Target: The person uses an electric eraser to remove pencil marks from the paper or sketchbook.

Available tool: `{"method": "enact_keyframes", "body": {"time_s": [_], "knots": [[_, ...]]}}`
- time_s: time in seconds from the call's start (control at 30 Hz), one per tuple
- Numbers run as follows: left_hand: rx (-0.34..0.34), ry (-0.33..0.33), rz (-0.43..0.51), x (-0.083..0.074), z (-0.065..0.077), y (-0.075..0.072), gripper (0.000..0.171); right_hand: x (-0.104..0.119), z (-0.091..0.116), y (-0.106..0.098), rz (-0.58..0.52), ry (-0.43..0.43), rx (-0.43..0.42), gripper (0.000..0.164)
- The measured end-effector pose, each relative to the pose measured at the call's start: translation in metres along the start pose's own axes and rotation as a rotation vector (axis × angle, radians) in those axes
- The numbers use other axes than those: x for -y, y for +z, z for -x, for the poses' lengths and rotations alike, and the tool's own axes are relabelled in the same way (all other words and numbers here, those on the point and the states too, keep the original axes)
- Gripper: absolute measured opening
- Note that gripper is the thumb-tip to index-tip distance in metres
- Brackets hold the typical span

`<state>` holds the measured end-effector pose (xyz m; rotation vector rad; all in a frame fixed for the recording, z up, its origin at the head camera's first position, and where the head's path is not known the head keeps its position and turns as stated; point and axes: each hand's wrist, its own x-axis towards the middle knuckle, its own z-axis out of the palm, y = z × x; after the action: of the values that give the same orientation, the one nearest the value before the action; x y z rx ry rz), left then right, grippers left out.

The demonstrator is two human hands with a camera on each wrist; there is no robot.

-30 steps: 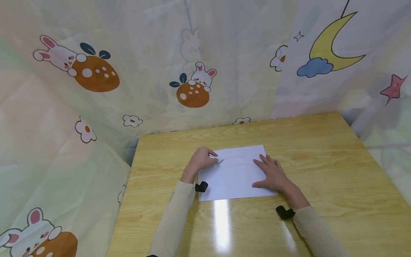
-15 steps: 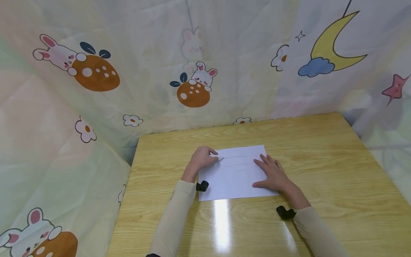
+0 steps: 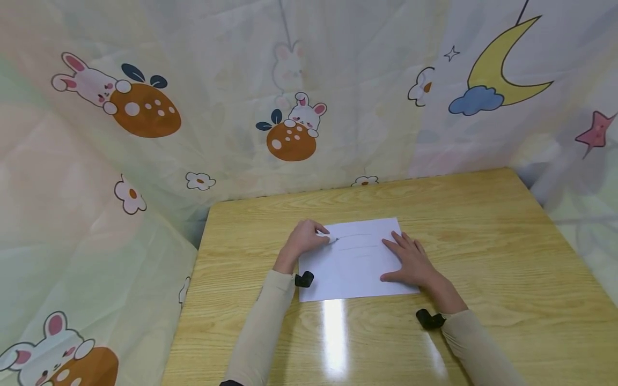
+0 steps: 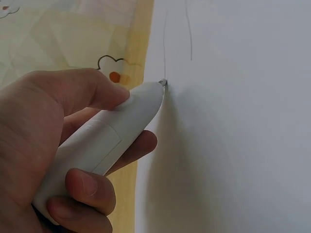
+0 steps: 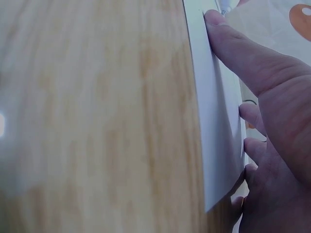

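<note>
My left hand grips a chunky white pen-shaped tool with a small grey tip; its index finger lies along the top. The tip is right at a white sheet of paper, at the end of a thin dark line. Another thin line runs beside it, and a fainter short one shows lower on the sheet in the head view. At the sheet's right side, my right hand rests on the paper with fingers spread. In the right wrist view its thumb lies near the sheet's edge.
The sheet lies on a wood-grain table. Behind and to the left hangs a printed cloth with rabbits and a moon. Small black wrist cameras are worn at both cuffs.
The tool's tip has shifted only slightly at the left end of the upper line, lately a little to the right. My right hand has stayed in place on the sheet.
</note>
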<state>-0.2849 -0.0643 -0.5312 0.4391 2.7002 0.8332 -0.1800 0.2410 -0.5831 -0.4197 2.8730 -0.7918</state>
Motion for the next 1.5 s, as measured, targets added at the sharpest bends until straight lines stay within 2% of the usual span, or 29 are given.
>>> {"method": "enact_keyframes", "body": {"time_s": [0.37,0.57,0.77,1.0,1.37,1.5], "knots": [[0.005,0.004,0.009,0.0026,-0.0011,0.0022,0.02,-0.0028,-0.0003,0.0012,0.017,0.008,0.01,0.105],[-0.009,-0.027,0.012,0.0027,-0.001,0.0022,0.02,-0.002,-0.0004,0.0002,0.015,0.004,0.012,0.105],[0.013,0.002,0.012,0.0007,-0.0021,0.0026,0.02,-0.0011,0.0007,-0.0017,0.017,0.006,0.008,0.103],[0.005,-0.031,-0.004,0.0016,0.0004,-0.0009,0.02,0.0007,0.0008,-0.0025,0.018,-0.001,0.012,0.103],[0.031,0.002,-0.011,-0.0033,-0.0047,0.0001,0.021,0.0032,0.0012,-0.0039,0.017,0.008,0.016,0.103],[0.029,-0.006,-0.001,-0.0034,-0.0034,-0.0009,0.021,0.0025,0.0006,-0.003,0.023,0.007,0.019,0.103]]}}
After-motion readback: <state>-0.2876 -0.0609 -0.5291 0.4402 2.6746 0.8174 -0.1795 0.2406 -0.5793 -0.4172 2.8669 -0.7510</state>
